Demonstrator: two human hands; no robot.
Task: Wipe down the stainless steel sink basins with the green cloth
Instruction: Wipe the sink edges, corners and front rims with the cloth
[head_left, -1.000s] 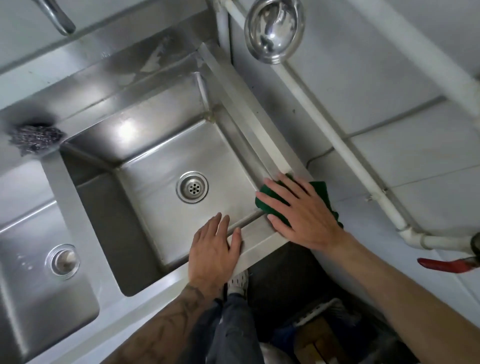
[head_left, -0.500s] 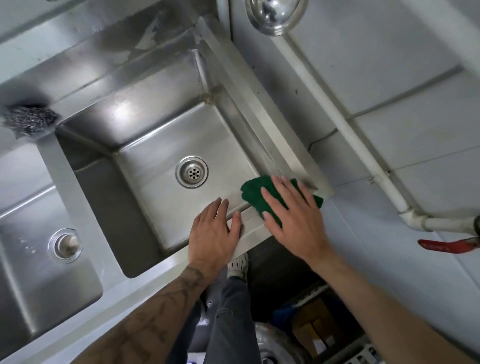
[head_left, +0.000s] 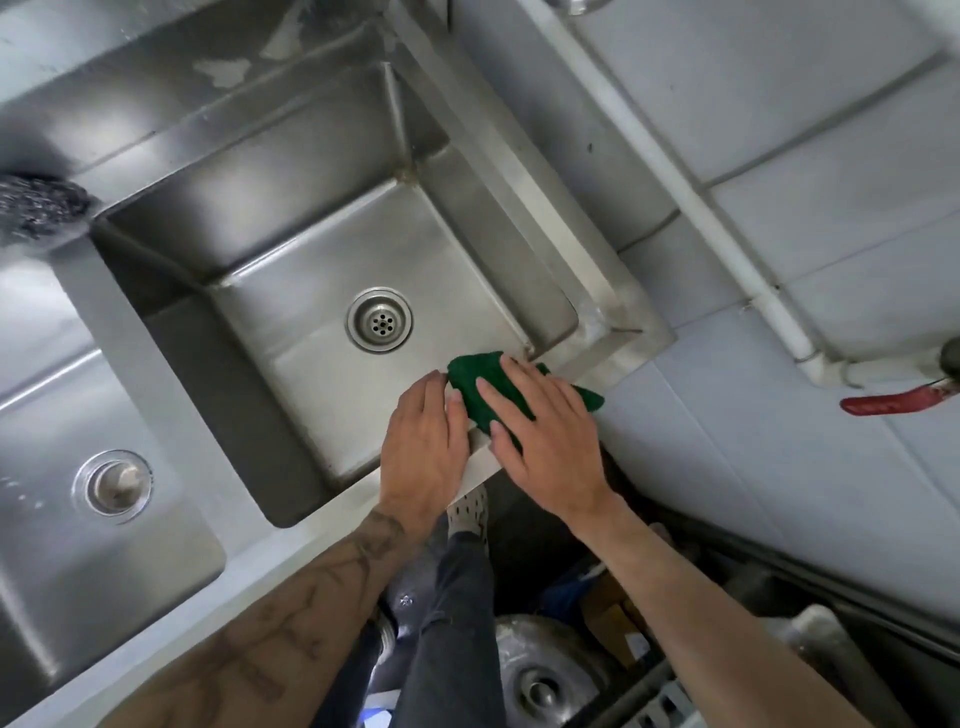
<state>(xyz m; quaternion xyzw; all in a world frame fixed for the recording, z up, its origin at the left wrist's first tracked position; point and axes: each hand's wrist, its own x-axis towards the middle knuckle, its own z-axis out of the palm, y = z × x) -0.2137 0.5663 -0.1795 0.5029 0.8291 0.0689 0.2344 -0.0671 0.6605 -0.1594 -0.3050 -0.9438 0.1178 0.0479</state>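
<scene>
The green cloth (head_left: 483, 382) was seen lying on the near rim of the right sink basin (head_left: 322, 514), close to the near right corner, with one end hanging slightly over the inner edge. It was judged to be light, soft and limp, likely damp, so it would bunch and slide easily on the slick steel; pressure under a flat palm was thought better than a pinch at one corner. The right hand (head_left: 545, 441) was laid flat on the cloth, fingers extended and slightly spread, pressing rather than gripping. The left hand (head_left: 423, 452) was rested open on the same rim just beside it, fingers together, holding nothing, its fingertips touching the cloth's edge. A steel scourer (head_left: 36, 205) was left on the far left ledge.
</scene>
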